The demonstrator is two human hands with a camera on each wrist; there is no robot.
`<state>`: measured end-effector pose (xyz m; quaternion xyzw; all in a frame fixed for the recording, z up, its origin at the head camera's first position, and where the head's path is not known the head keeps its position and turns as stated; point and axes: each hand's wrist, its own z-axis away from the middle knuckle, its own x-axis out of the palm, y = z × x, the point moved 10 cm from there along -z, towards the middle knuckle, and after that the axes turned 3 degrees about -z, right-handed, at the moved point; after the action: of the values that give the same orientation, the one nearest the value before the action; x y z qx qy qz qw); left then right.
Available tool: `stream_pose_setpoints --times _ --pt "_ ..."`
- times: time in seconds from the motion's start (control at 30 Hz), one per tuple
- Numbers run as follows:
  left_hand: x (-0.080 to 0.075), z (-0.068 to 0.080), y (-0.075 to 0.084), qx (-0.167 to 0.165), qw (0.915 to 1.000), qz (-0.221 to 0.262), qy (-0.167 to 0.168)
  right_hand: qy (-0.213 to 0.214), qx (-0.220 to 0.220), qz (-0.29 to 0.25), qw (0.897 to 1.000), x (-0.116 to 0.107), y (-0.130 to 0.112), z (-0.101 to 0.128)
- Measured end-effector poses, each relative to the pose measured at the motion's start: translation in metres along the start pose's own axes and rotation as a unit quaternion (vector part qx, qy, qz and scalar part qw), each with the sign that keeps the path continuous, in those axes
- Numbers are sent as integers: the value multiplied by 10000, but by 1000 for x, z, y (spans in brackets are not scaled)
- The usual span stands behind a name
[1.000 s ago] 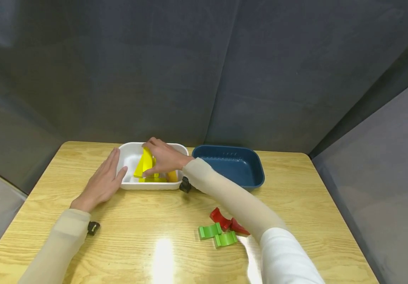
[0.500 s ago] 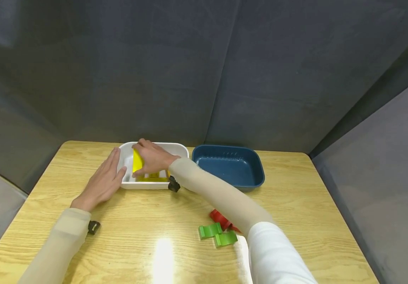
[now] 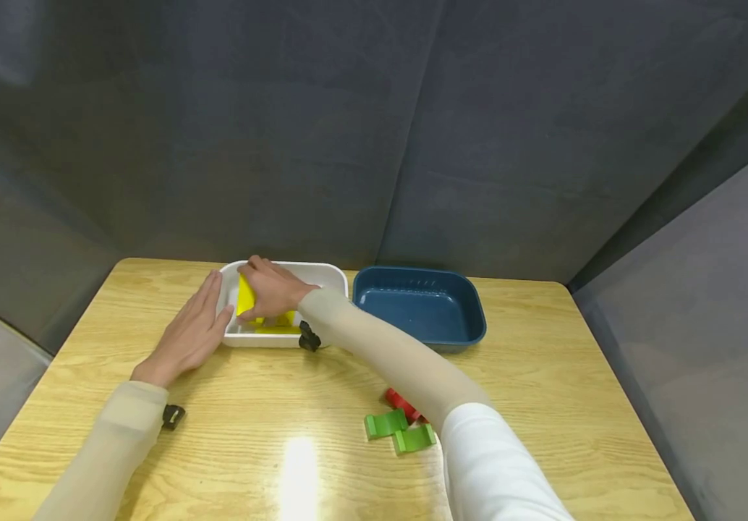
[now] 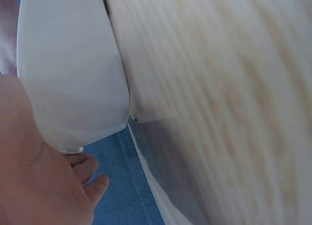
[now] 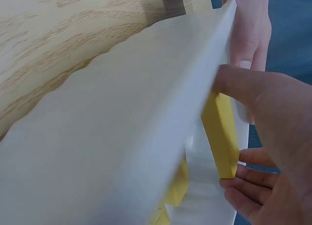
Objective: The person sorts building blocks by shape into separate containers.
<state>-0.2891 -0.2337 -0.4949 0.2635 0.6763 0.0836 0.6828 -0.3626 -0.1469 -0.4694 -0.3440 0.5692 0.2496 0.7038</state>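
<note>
A white tray (image 3: 331, 273) sits at the back of the wooden table (image 3: 270, 434). My right hand (image 3: 271, 289) reaches into its left part and pinches a yellow block (image 3: 244, 297) between thumb and fingers; the right wrist view shows that yellow block (image 5: 222, 132) held on edge inside the white tray (image 5: 146, 118). More yellow blocks (image 3: 276, 328) lie on the tray floor. My left hand (image 3: 187, 334) rests flat with straight fingers against the tray's left wall; in the left wrist view the left hand (image 4: 44, 186) touches the white tray (image 4: 68, 74).
An empty blue tray (image 3: 421, 304) stands right of the white one. Two green blocks (image 3: 400, 431) and a red block (image 3: 403, 403) lie near the table's front middle, partly behind my right sleeve. Dark grey fabric walls enclose the table.
My right hand has carried the yellow block leftward inside the white tray, toward its left wall. The left hand has stayed in place.
</note>
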Motion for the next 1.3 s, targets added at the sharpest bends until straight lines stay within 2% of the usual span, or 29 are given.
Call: stream_pose_setpoints --times 0.23,0.6,1.3 --pt "5 0 -3 -85 9999 51 -119 -126 152 -419 9989 -3 9 8" --pt "4 -1 -10 -224 9996 -17 -159 -5 20 -724 9974 -28 19 38" --pt "6 -1 -11 -297 9994 -49 -177 155 -55 -712 9973 -43 24 79"
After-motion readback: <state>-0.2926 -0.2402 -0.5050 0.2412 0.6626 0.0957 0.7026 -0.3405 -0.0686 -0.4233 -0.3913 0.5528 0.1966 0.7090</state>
